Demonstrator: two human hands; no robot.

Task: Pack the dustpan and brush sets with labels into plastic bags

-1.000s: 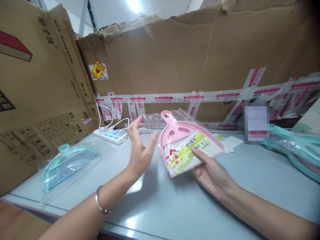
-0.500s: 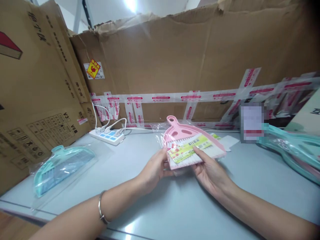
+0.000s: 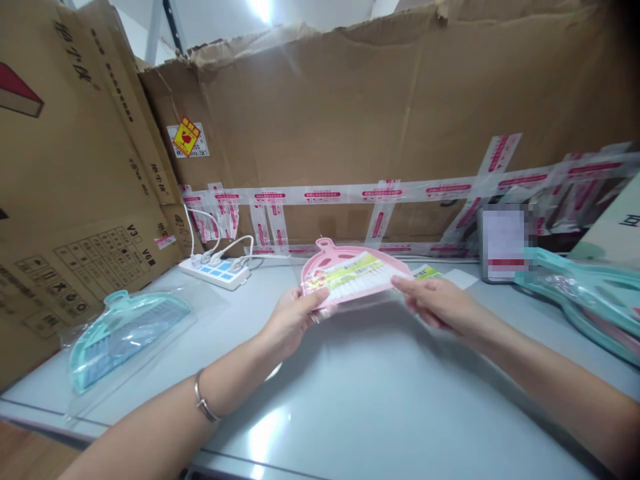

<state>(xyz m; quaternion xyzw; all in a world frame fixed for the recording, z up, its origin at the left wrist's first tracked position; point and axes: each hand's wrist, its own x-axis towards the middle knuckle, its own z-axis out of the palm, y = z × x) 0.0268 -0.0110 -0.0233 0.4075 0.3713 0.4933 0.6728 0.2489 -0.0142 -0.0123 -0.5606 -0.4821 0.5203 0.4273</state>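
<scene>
A pink dustpan (image 3: 334,255) is held above the table, its loop handle towards the far side. White brush bristles (image 3: 367,283) and a yellow-green label card (image 3: 350,270) show across its face. Clear plastic film glints along the near edge. My left hand (image 3: 293,323) grips the left corner, thumb on top and fingers beneath. At the right corner, my right hand (image 3: 437,301) pinches the edge between thumb and fingers; its lower fingers are slightly blurred.
A bagged turquoise dustpan (image 3: 120,340) lies left on the grey table (image 3: 400,407). Behind it sits a white power strip (image 3: 215,272) with cables. More turquoise dustpans (image 3: 590,287) lie right, beside a propped phone (image 3: 505,243). Another green-white card (image 3: 427,272) lies behind my right hand. Large cardboard (image 3: 325,120) walls the back.
The dustpan has moved left and slightly away, now turned flatter. My right hand has shifted from the front middle to the right corner. My left hand moved left with the dustpan.
</scene>
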